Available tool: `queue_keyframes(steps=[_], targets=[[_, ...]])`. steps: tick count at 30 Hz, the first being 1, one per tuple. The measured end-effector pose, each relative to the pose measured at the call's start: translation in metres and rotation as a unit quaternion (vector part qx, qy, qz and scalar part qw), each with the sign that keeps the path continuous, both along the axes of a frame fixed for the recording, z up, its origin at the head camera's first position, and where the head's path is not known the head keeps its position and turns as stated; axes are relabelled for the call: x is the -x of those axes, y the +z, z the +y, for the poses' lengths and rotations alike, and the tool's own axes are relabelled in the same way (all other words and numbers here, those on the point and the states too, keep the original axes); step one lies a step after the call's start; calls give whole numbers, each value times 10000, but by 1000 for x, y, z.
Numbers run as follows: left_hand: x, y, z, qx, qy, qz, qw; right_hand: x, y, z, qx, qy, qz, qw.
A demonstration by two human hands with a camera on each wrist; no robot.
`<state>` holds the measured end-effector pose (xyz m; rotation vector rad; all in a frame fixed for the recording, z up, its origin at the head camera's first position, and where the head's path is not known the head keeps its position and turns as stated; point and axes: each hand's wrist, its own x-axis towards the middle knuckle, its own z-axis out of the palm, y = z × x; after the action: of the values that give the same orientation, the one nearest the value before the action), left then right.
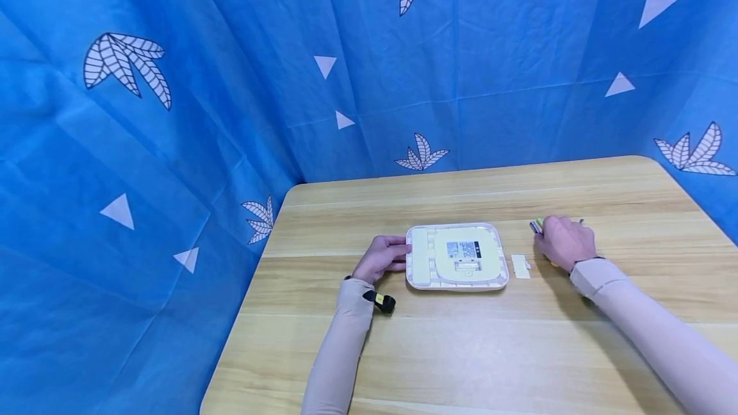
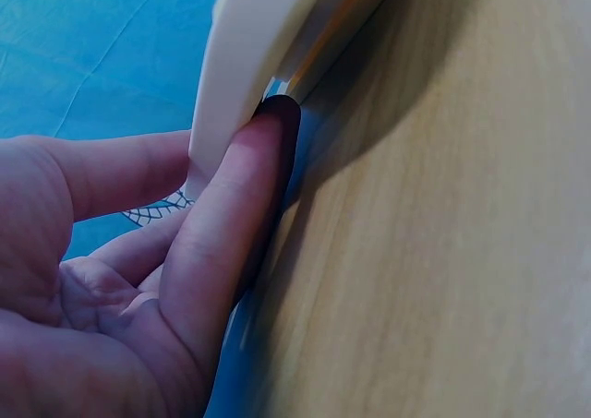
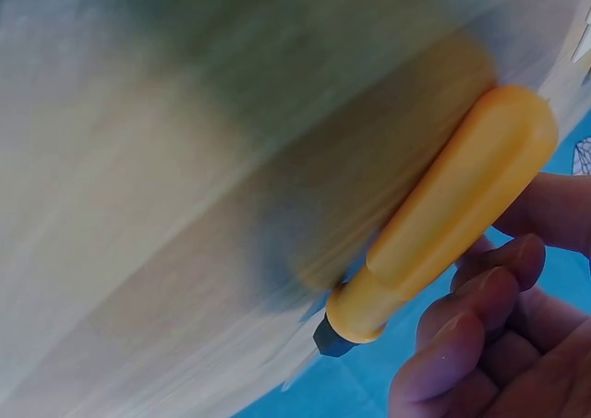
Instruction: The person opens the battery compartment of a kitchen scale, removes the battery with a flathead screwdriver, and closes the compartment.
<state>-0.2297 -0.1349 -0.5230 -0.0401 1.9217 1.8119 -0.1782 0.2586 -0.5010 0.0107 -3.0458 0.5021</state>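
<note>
A flat white electronic device [image 1: 426, 277] with rounded corners lies underside up, showing a printed label and an uncovered battery compartment [image 1: 467, 266]. My left hand [image 1: 380, 258] grips its left edge; in the left wrist view the thumb and a finger [image 2: 222, 197] pinch the rim. To the right, my right hand [image 1: 565, 241] is low over the table with bent fingers, several batteries [image 1: 535, 227] at its left side. A screwdriver's yellow handle [image 3: 452, 215] lies in front of its fingertips [image 3: 443, 349] in the right wrist view. I cannot tell whether those fingers pinch anything.
A small white battery cover [image 1: 521, 266] lies on the wooden table [image 1: 461, 357] between the device and my right hand. Blue patterned curtains [image 1: 380, 95] hang behind and to the left of the table. A black camera [image 1: 380, 301] sits on my left wrist.
</note>
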Motion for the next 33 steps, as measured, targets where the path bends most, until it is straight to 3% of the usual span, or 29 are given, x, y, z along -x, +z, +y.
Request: queue_keyframes(steps=[33], targets=[[-2,1,0,89,-29,64,9999,0,3,4,65,-41,-115,9999]])
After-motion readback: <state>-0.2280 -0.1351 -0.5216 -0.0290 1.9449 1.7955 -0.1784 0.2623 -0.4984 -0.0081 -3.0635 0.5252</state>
